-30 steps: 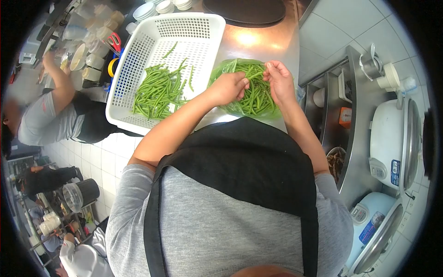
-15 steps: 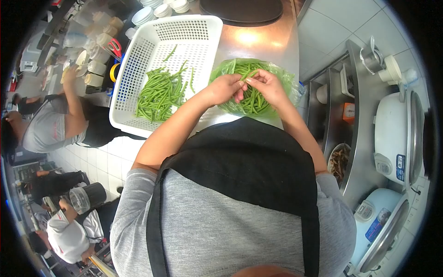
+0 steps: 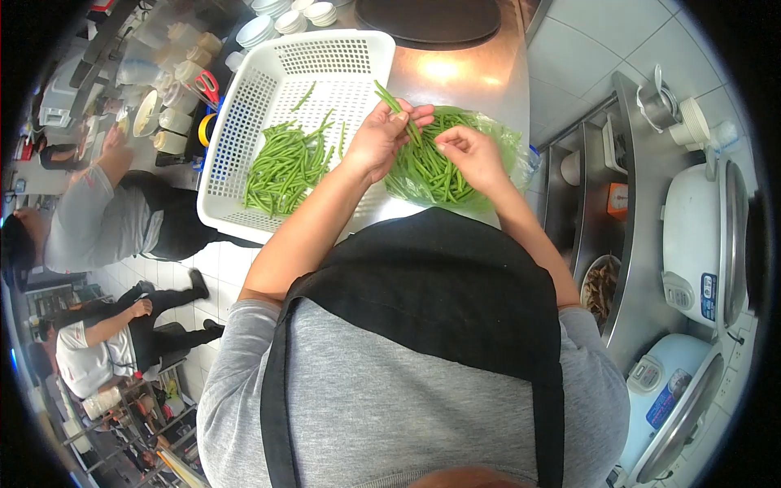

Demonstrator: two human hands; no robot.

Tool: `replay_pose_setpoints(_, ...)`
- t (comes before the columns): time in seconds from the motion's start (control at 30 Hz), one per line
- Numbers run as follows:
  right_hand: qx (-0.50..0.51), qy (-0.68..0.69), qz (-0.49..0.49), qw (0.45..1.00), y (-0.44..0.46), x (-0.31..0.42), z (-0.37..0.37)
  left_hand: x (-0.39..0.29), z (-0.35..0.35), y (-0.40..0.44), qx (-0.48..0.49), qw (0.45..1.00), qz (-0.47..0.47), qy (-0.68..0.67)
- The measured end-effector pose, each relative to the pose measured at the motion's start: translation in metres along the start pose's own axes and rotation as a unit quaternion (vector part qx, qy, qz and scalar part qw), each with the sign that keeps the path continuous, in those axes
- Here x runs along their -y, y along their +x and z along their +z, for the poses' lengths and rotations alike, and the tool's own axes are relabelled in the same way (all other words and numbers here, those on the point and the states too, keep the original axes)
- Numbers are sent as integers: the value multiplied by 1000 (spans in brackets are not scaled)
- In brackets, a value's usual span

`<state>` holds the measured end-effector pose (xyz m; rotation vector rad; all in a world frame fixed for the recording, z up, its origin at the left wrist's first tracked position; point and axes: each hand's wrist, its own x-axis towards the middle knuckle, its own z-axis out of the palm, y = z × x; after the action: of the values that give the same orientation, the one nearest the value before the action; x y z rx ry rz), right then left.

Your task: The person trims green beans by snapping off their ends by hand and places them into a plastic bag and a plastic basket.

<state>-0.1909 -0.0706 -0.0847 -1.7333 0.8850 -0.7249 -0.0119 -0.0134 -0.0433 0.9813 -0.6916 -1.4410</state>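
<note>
Green beans [image 3: 387,96] stick out of my left hand [image 3: 376,140], whose thumb presses them against the fingers near the basket's right side. My right hand [image 3: 475,156] is pinched, thumb against fingertips, above the bag's right half; whatever lies in the pinch is too small to make out. Below both hands, a heap of green beans [image 3: 439,177] fills an open, thin green plastic bag [image 3: 506,140] on the steel counter. To the left stands a white perforated basket [image 3: 376,57], with a loose pile of green beans [image 3: 281,175] on its bottom.
Stacked white bowls [image 3: 290,22] and a dark oval tray [image 3: 427,20] are at the counter's back. Red-handled scissors [image 3: 207,85] stand left of the basket. Shelves [image 3: 598,187] and rice cookers [image 3: 691,244] line the right. Co-workers [image 3: 106,220] are at left.
My hands have come apart. My left hand moved left and up with the beans, toward the basket, while my right hand stayed over the bag. Co-workers at left have shifted.
</note>
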Motion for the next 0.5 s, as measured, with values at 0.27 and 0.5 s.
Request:
replay_pose_setpoints(0.27,29,148,36,988,3,-5,20,5,1,-4,19,999,31,-19)
replay_pose_setpoints(0.5,-31,-34,-83,995,-1,9,20,15,-2,2,56,997,61,-8)
